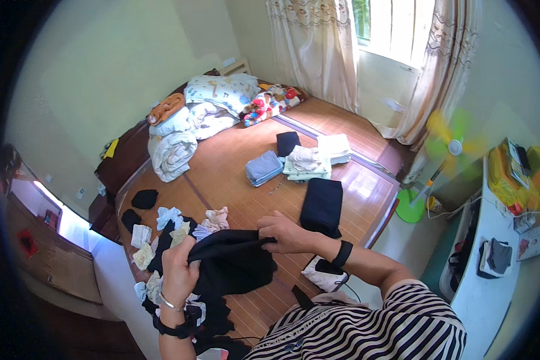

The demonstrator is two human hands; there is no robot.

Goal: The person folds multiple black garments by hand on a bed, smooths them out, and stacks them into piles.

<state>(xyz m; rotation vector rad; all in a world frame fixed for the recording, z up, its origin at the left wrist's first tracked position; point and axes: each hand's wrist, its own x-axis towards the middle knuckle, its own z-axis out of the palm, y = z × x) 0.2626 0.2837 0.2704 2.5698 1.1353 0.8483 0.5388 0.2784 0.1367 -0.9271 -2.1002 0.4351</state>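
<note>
A black cloth garment (234, 265) hangs between my two hands over the bed mat. My left hand (180, 267) grips its left end, and my right hand (283, 231) pinches its upper right edge. Beneath and to the left lies a loose heap of crumpled clothes, with a light blue piece (168, 218) and a pink piece (217, 218) among black ones. A folded black garment (321, 204) rests beyond my right hand. Farther off are a folded grey-blue stack (264, 167), a small folded black piece (288, 143) and pale folded stacks (334, 147).
Pillows (220, 92) and rolled bedding (173, 153) lie at the bed's far left. A green and yellow standing fan (453, 147) stands at the right, beside a white shelf unit (490, 288) with bags and folded cloths. A white pouch (326, 279) with a dark object sits near my right forearm.
</note>
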